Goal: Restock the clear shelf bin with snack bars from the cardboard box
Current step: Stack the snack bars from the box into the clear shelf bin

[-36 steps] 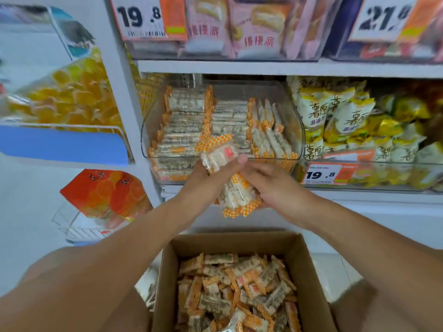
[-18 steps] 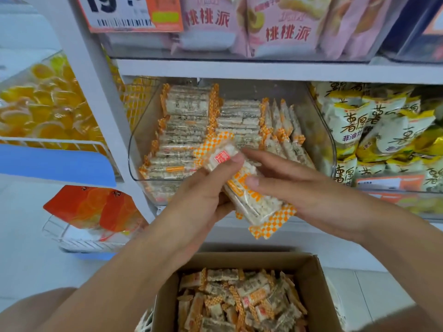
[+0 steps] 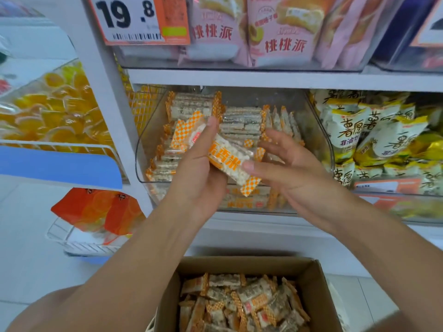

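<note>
My left hand [image 3: 196,173] grips a small stack of snack bars [image 3: 227,159], clear wrappers with orange checked ends, right at the front rim of the clear shelf bin [image 3: 321,142]. My right hand [image 3: 290,173] is beside the stack with fingers spread, its fingertip touching the front bar's lower end. The bin holds rows of the same bars, stacked flat on the left and standing on edge at the right. Below, the open cardboard box [image 3: 318,291] is full of loose snack bars [image 3: 242,305].
Yellow-and-white snack bags [image 3: 374,137] fill the bin to the right. Pink cake packs [image 3: 275,32] sit on the shelf above behind a 19.8 price tag [image 3: 136,20]. A white shelf post [image 3: 105,92] separates a wire rack of orange jelly cups [image 3: 48,111] at left.
Both hands have risen with the bars from just above the box up to the bin's front rim. My right hand has loosened from the stack and its fingers have spread.
</note>
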